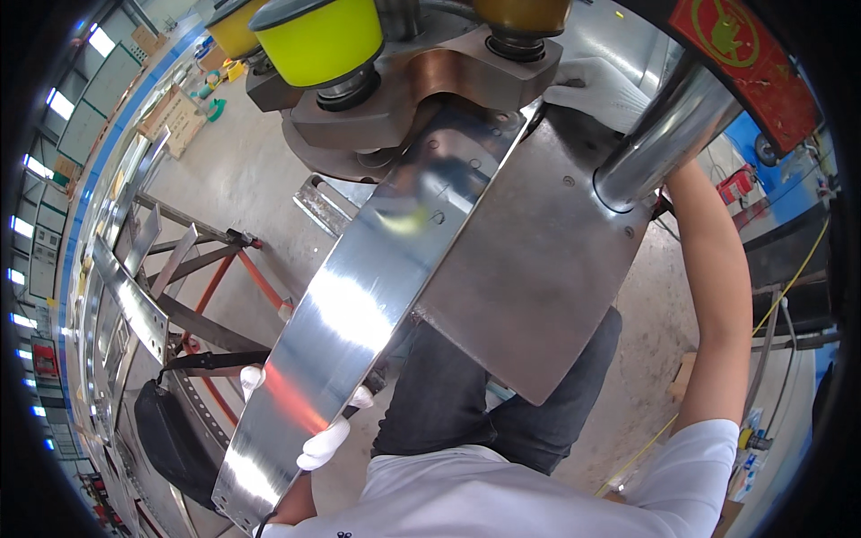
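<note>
A long, shiny metal strip (pixel 359 278) with small holes near its ends runs slantwise from the machine down to the lower left. My left hand (pixel 325 444), in a white glove, grips its near part from beneath, with thumb and fingers showing at opposite edges. The strip's far end lies under the machine's steel clamp head (pixel 395 103). A flat grey steel plate (pixel 529 260) lies along the strip's right side. Beyond that plate, my gloved right hand (pixel 605 94) rests with fingers stretched leftward at the plate's far edge; a round steel post (pixel 664 134) partly hides it.
Yellow-green round caps (pixel 323 40) top the clamp head. A red sign (pixel 753 67) hangs at upper right. On the left, a rack with orange legs (pixel 260 278) carries metal strips, and a black bag (pixel 170 439) hangs near my left hand. A fire extinguisher (pixel 737 184) stands farther right.
</note>
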`<action>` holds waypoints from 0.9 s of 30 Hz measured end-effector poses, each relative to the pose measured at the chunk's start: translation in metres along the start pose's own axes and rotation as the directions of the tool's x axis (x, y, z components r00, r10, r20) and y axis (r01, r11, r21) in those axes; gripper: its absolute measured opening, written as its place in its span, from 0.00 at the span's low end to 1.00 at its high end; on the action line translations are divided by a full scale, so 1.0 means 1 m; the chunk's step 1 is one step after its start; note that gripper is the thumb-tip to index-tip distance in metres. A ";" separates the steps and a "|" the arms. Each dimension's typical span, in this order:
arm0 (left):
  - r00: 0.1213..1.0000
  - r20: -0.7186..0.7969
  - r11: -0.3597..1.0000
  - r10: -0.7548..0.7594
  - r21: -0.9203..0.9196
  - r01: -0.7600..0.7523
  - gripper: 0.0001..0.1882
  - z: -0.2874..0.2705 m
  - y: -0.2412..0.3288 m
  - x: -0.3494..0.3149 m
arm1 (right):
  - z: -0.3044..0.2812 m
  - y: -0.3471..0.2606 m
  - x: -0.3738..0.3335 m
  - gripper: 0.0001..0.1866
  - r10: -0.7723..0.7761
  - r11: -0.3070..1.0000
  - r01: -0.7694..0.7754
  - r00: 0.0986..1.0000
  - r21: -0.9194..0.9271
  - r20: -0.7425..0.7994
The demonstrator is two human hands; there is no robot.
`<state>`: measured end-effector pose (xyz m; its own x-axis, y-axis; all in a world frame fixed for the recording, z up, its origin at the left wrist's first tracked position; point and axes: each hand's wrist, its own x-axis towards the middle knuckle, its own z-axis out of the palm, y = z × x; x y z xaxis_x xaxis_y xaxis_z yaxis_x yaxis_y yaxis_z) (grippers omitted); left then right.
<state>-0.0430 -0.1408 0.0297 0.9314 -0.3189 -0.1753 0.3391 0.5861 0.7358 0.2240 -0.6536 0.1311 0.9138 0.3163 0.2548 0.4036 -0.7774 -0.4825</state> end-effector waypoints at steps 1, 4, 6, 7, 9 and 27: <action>0.999 -0.013 0.996 0.029 0.081 -0.028 0.62 0.002 -0.002 0.003 | -0.002 0.002 0.000 0.19 -0.008 1.000 0.007 1.000 -0.028 -0.010; 0.994 -0.031 0.951 0.105 0.294 -0.092 0.62 0.007 -0.009 0.015 | -0.008 0.004 -0.003 0.17 0.017 0.998 -0.020 0.999 -0.061 -0.034; 0.990 -0.024 0.912 0.142 0.392 -0.121 0.62 0.008 -0.016 0.024 | -0.011 0.005 -0.002 0.15 0.068 0.997 -0.068 0.998 -0.046 0.001; 0.987 -0.016 0.896 0.159 0.422 -0.138 0.63 0.009 -0.018 0.027 | -0.014 0.005 -0.004 0.14 0.151 0.986 -0.148 0.988 -0.077 0.023; 0.982 -0.011 0.858 0.188 0.488 -0.159 0.63 0.012 -0.021 0.031 | -0.009 0.014 -0.006 0.15 0.061 0.997 -0.061 0.998 -0.040 -0.021; 0.905 -0.031 0.512 0.424 0.833 -0.211 0.66 0.011 -0.021 -0.003 | 0.001 0.040 -0.002 0.21 -0.098 0.994 0.098 0.995 -0.055 -0.002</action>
<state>-0.0545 -0.1598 0.0222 0.9910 -0.0164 0.1331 -0.1329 -0.2529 0.9583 0.2387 -0.6848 0.1109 0.8696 0.3903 0.3025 0.4882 -0.7714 -0.4081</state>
